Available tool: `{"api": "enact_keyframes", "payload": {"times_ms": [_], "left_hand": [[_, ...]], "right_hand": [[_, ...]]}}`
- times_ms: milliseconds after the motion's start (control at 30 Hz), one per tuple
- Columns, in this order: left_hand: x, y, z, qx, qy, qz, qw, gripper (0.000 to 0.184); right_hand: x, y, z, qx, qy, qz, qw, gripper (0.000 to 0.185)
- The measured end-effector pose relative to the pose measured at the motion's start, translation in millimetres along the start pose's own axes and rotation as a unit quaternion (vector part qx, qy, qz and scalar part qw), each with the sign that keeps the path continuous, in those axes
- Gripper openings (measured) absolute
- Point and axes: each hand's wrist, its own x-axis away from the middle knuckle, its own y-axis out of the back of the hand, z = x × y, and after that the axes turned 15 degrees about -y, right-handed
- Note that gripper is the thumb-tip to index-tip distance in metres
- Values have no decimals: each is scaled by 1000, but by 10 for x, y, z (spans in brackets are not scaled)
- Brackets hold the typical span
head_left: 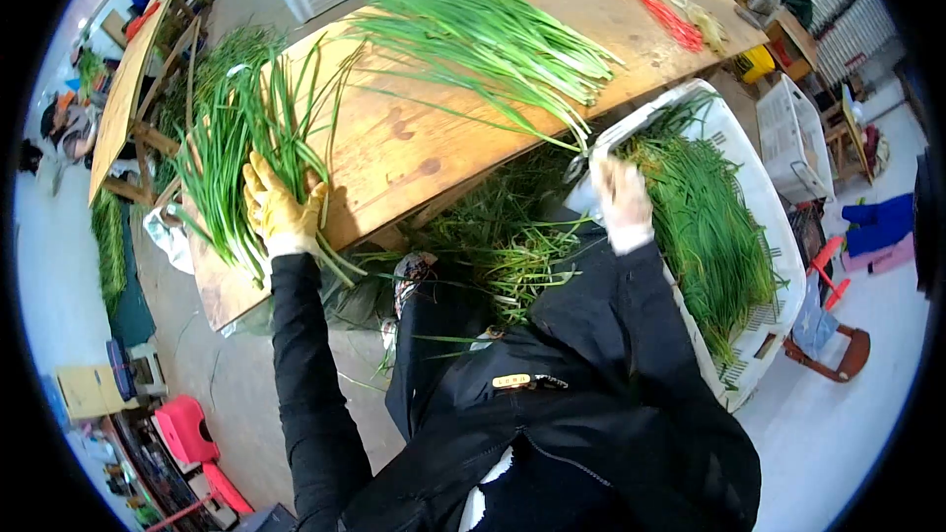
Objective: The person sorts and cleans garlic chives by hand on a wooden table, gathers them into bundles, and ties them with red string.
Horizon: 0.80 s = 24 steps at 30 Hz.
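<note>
Green stalks [222, 177] are lying loosely bunched on the left end of the wooden table [394, 153]. The gloved left hand [278, 205] is resting on them, thumb spread from its fingers. The right hand [623, 199] is hovering just off the table's near edge, fingers curling; whether it is pinching anything cannot be told. For good control, the left palm should be pressing lightly, keeping stems parallel without bruising.

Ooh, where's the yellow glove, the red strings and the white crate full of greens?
Yellow glove [277, 205]: head view, back of the glove.
Red strings [681, 32]: head view, the bunched lower end.
White crate [760, 195]: head view, its right-hand wall.
</note>
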Motion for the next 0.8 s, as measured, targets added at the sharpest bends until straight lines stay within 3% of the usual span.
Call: {"api": "enact_keyframes", "payload": {"times_ms": [33, 67, 100, 133, 167, 200, 233, 267, 333, 400, 433, 467, 500, 533, 600, 633, 667, 733, 800], "left_hand": [[-1, 144, -177, 70, -41, -96, 992, 88], [-1, 210, -304, 198, -138, -182, 953, 73], [7, 75, -469, 414, -133, -202, 878, 56], [113, -41, -618, 496, -145, -125, 847, 42], [287, -25, -927, 750, -13, 24, 661, 39], [287, 215, -1175, 719, -15, 187, 669, 44], [383, 83, -1353, 815, -10, 229, 531, 56], [437, -41, -1490, 840, 58, 299, 449, 68], [466, -175, -1772, 860, 143, 313, 378, 71], [445, -387, -1951, 889, 202, 297, 285, 61], [418, -474, -2012, 900, 189, 298, 258, 50], [436, -545, -2049, 905, 205, 267, 260, 36], [412, -491, -2065, 887, 218, 274, 301, 33], [390, -421, -2075, 868, 231, 279, 340, 30], [390, -367, -1983, 857, 246, 293, 344, 32], [415, -448, -1916, 873, 220, 285, 330, 32], [459, -521, -1869, 887, 197, 276, 315, 33], [476, -341, -1793, 836, 204, 264, 435, 31], [478, -209, -1708, 832, 219, 268, 435, 31]], "right_hand": [[-261, -49, -64, -57, 63, -61, 995, 22], [-441, 10, -9, -33, 71, -34, 996, 23], [-646, -88, -84, -17, 49, -4, 999, 27], [-795, -194, -130, 12, -28, 83, 996, 32], [-830, -294, -144, 17, -29, 125, 992, 30], [-850, -374, -107, 21, -29, 166, 985, 29], [-820, -414, -38, -113, -113, 267, 950, 26], [-740, -464, 29, -242, -193, 359, 880, 24], [-506, -457, 177, -329, -228, 387, 830, 17], [-260, -472, 220, -397, -228, 433, 776, 20], [-162, -441, 244, -382, -222, 451, 775, 24], [-86, -422, 255, -368, -216, 467, 774, 30], [-45, -359, 285, -392, -196, 460, 772, 40], [1, -254, 314, -368, -221, 394, 813, 46], [-6, -204, 205, -422, -233, 306, 821, 47], [-7, -229, 104, -448, -216, 261, 828, 44], [4, -92, 119, -413, -212, 238, 853, 28], [78, 119, 117, -387, -216, 278, 852, 14], [295, 124, 41, -489, -161, 378, 770, 15]]}}
